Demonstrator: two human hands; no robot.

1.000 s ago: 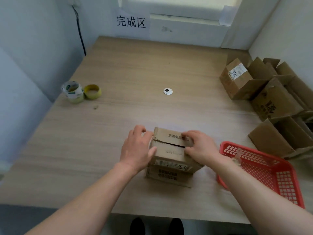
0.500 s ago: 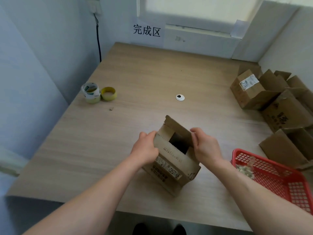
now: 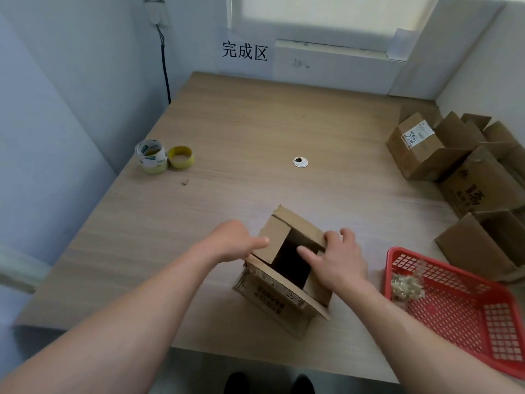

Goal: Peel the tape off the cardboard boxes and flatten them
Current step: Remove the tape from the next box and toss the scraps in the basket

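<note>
- The cardboard box (image 3: 272,297) stands on the table (image 3: 255,132) right between the two hands, top flaps apart and the dark inside showing.
- The left hand (image 3: 233,243) lays one straight digit on the small flap (image 3: 274,240) at its side. The other fingers are hidden behind the hand, so its grip cannot be told.
- The right hand (image 3: 341,263) is spread flat. Its fingers rest on the flaps at its side of the box and its thumb reaches over the opening, holding nothing.
- The step in hand looks like opening the top fully, ready for collapsing the box.
- To do it well, fold every flap right out past the walls before pushing. A flap left inside would probably brace the walls against folding.
- The underside is out of sight. If tape remains there, it needs peeling first.
- Then press opposite corners toward each other rather than straight down, so the walls fold along their creases.
- Peeled tape probably belongs in the red basket (image 3: 466,305) just beside the right hand, where a crumpled wad (image 3: 406,285) already lies.
</note>
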